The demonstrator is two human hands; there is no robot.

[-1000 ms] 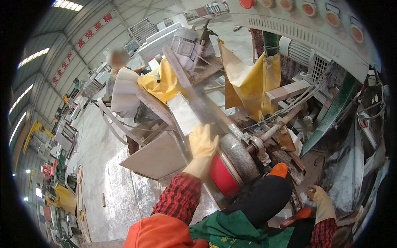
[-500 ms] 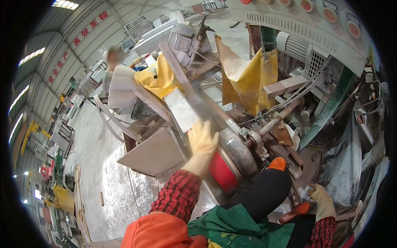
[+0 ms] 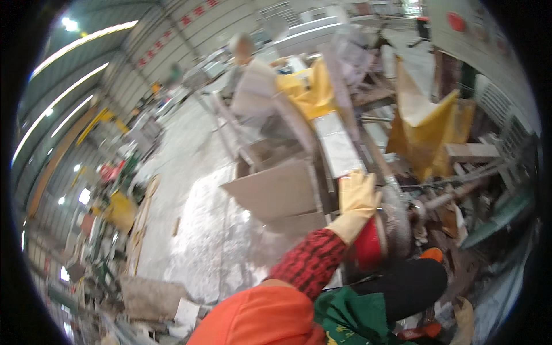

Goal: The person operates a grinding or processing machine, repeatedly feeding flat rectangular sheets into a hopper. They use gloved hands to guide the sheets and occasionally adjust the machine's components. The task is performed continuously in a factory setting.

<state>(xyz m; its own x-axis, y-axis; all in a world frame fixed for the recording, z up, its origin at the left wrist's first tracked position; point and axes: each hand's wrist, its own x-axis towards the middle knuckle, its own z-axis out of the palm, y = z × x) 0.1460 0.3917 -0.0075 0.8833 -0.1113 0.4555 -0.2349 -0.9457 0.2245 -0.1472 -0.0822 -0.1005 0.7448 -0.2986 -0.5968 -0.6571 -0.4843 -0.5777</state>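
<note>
My left hand (image 3: 357, 202), in a cream rubber glove, reaches forward with its fingers stretched out flat. Its fingertips rest at the near end of a long white slab (image 3: 338, 144) that lies on a narrow machine bed. Just under and to the right of the palm is a red wheel or drum (image 3: 369, 247), with a grey rounded housing (image 3: 397, 224) beside it. At the lower right edge my right hand (image 3: 463, 319), also gloved, hangs low near an orange-handled tool (image 3: 420, 332); blur hides its fingers.
A tan flat panel (image 3: 276, 192) juts out left of the bed. Yellow sheets (image 3: 428, 138) hang over the machine. Pipes and scrap lie at right, around my bent knee (image 3: 417, 282). Another person (image 3: 241, 54) is beyond the far end. Pale floor (image 3: 201, 230) stretches left.
The view has swung left, so the machine sits farther right in the picture. My left hand stays by the slab's near end, its fingers straighter. My right hand has slipped toward the lower edge.
</note>
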